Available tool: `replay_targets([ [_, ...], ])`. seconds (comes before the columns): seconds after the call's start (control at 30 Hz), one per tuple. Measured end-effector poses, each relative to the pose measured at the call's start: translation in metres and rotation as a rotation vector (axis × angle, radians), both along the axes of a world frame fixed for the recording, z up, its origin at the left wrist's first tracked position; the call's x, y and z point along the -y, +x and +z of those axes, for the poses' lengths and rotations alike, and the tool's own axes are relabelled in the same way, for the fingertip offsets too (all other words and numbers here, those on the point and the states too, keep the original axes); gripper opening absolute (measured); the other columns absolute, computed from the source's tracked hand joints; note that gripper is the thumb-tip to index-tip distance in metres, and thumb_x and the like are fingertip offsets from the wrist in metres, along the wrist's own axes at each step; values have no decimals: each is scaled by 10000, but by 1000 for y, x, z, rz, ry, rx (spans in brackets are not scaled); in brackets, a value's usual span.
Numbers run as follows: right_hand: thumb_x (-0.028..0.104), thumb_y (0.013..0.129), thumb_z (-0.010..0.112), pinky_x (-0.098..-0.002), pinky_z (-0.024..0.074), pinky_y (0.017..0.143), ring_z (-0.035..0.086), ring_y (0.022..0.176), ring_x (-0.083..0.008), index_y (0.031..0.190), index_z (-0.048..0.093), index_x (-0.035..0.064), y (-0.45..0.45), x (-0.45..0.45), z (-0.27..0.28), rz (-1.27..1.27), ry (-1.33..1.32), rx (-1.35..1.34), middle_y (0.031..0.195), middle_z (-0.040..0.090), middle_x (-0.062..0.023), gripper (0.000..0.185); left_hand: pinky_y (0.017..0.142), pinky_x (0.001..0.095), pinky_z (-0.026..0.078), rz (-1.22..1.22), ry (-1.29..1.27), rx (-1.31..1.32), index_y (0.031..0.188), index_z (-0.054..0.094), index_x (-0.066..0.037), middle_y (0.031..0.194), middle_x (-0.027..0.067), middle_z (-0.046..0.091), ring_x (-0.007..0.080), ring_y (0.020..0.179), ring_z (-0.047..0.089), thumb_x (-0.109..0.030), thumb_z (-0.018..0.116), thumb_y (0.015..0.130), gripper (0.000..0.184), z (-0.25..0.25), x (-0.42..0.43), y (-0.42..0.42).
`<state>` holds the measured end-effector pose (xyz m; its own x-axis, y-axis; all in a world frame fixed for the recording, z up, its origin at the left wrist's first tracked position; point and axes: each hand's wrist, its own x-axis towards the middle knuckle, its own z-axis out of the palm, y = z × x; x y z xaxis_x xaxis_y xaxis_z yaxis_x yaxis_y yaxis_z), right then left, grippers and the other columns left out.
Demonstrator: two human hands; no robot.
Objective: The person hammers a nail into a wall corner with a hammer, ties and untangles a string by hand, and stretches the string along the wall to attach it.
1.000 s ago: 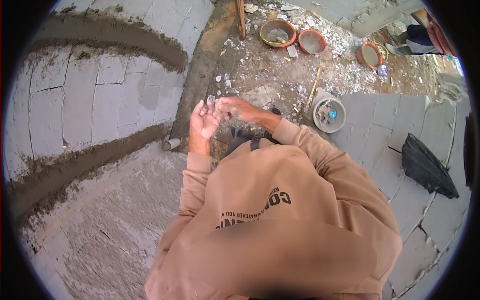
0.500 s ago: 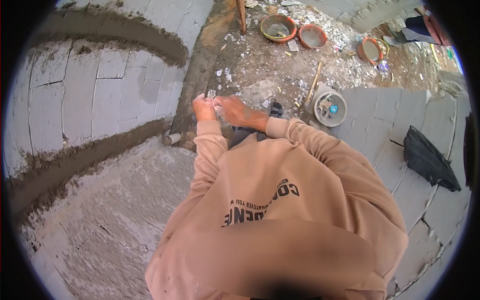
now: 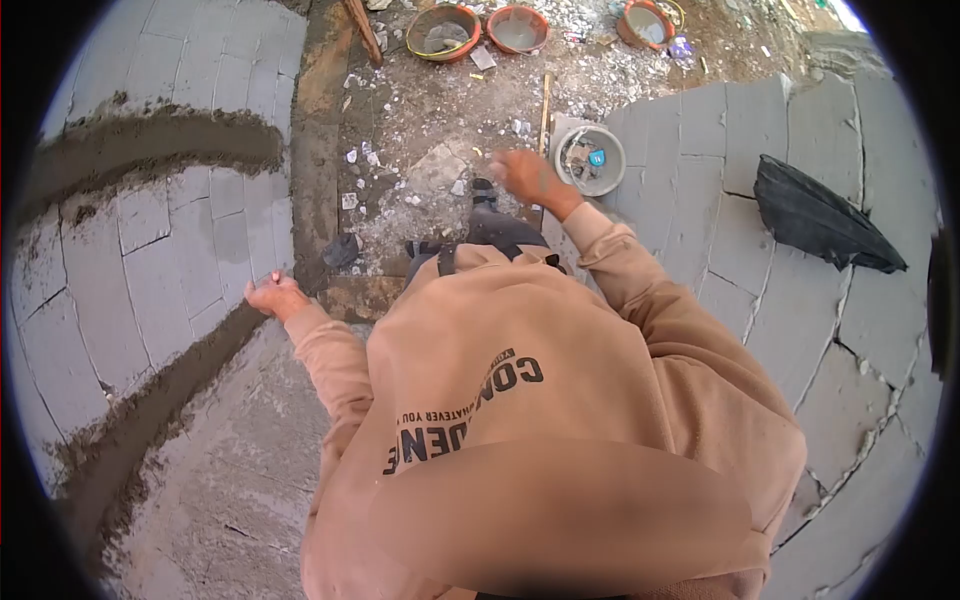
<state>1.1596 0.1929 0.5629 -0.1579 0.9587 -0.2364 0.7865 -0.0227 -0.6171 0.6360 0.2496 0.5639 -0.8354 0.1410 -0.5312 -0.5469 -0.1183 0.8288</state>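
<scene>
My left hand (image 3: 275,295) is beside the grey block wall (image 3: 150,240), at the upper end of the lower mortar band (image 3: 190,365). Its fingers look apart and loosely bent, with nothing visible in them. My right hand (image 3: 535,180) hangs out in front of my body, just left of a grey bucket (image 3: 614,160) with scraps and a blue item inside. Motion smears its fingertips, so its grip is unclear. A dark grey lump (image 3: 341,250) lies on the ground between my left hand and my feet.
Three orange-rimmed tubs, including a yellow-edged one (image 3: 443,33), stand ahead on rubble-strewn ground (image 3: 430,120). A wooden stick (image 3: 546,115) lies left of the bucket. Black sheeting (image 3: 825,215) is on the right-hand blocks. A wooden post (image 3: 362,30) rises ahead.
My hands, together in front of me before, are now apart: the left toward the wall, the right toward the bucket. The view has shifted, and the person at upper right is out of view.
</scene>
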Motion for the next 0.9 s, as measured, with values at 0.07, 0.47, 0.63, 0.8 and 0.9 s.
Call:
replay_targets([
  [0.07,251,946,550,-560,516,794,663,886,-463,981,665,38,59,27,-21,-156,14,49,899,686,-262,245,544,387,412,-187,42,42,946,422,-80,779,55,438,229,617,445,-252,568,924,226,-36,30,-24],
  [0.47,120,809,662,-534,514,869,630,1007,-461,1087,650,-6,171,17,-151,-398,130,217,1054,666,-270,306,605,398,441,-169,-661,-126,975,679,-47,843,49,614,205,711,518,-456,601,919,420,-98,154,-1],
  [0.63,180,758,743,-463,564,812,705,900,-341,1161,700,106,84,-132,-200,-38,252,-112,964,725,-170,412,909,438,539,-647,-864,-589,1079,734,8,1106,192,734,342,1079,685,-481,555,951,537,-144,133,37],
  [0.8,200,869,749,-380,565,836,717,961,-260,1152,674,52,-33,-296,-85,55,214,-374,1008,731,-146,328,920,441,532,-735,-621,-523,1101,712,8,1121,192,726,342,1090,678,-471,561,949,525,-43,-61,74],
  [0.9,163,906,726,-349,559,855,714,989,-233,1198,651,31,-85,-375,2,115,217,-595,1054,729,-147,329,926,442,528,-823,-411,-563,1115,699,7,1129,192,721,342,1097,674,-465,565,948,518,21,-175,85],
])
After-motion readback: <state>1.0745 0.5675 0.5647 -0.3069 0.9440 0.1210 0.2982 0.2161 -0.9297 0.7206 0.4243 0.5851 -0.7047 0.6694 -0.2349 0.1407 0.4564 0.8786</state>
